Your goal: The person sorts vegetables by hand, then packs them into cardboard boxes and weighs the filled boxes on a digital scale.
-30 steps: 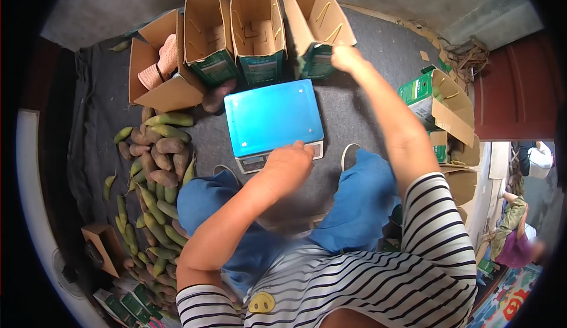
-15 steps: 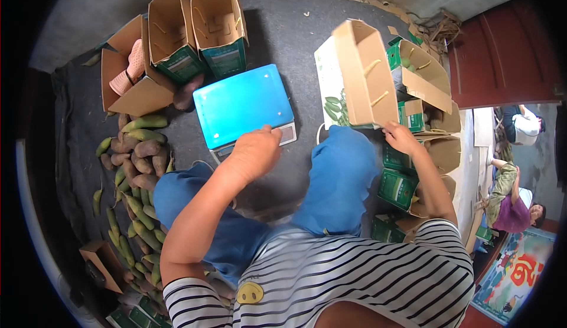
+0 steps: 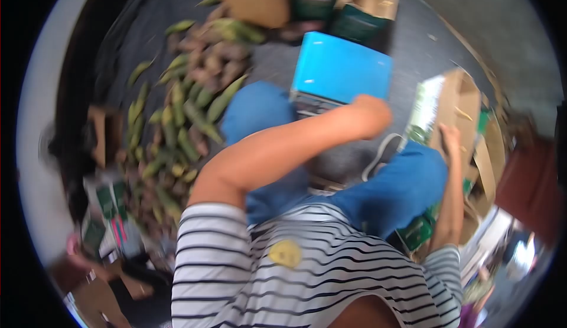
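Note:
My left hand is curled closed, blurred, at the near right corner of a weighing scale topped by a bright blue platform. No object shows in that hand, though its fingertips are hidden. With my right hand I grip the near edge of an open cardboard box. Yellow cord handles hang inside this box, and its white printed flap faces the scale. The box rests beside my right knee.
A heap of brown tubers and long green vegetables covers the floor at left. Open green cartons stand beyond the scale. More boxes line the right side. A person's arm shows at lower left.
My view has swung left and blurred, so the scale and boxes appear farther right. My right hand keeps its grip on the box; my left stays by the scale, curled.

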The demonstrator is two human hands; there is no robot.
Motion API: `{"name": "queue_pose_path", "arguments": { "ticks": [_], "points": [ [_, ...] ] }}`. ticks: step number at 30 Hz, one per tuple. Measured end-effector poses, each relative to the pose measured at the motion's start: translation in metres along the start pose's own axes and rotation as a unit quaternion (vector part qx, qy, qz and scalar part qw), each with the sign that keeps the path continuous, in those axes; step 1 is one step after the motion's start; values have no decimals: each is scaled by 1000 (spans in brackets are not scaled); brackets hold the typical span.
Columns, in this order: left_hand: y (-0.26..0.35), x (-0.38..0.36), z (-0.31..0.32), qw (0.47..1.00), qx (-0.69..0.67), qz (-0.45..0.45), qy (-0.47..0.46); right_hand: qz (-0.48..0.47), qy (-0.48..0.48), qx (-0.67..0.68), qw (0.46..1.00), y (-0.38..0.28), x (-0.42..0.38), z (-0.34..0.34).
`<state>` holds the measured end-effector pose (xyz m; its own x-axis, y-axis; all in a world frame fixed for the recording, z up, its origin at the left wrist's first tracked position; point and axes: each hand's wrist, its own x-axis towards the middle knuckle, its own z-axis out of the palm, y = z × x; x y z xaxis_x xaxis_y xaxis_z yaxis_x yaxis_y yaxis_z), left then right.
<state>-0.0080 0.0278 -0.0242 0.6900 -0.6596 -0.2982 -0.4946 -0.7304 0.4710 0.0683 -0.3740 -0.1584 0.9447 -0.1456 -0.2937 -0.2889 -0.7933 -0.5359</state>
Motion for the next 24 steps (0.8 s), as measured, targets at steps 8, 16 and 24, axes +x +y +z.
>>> {"name": "queue_pose_path", "arguments": {
  "ticks": [8,16,24],
  "points": [
    [16,4,-15,999,16,-22,-43,-133,-105,-4,985,-115,-101,-97],
    [15,-10,-23,979,-66,71,180,-420,-230,-141,867,-243,-94,-16],
    [5,-15,-33,956,-30,55,285,-364,-247,-171,882,-246,-86,44]
  ]
}}
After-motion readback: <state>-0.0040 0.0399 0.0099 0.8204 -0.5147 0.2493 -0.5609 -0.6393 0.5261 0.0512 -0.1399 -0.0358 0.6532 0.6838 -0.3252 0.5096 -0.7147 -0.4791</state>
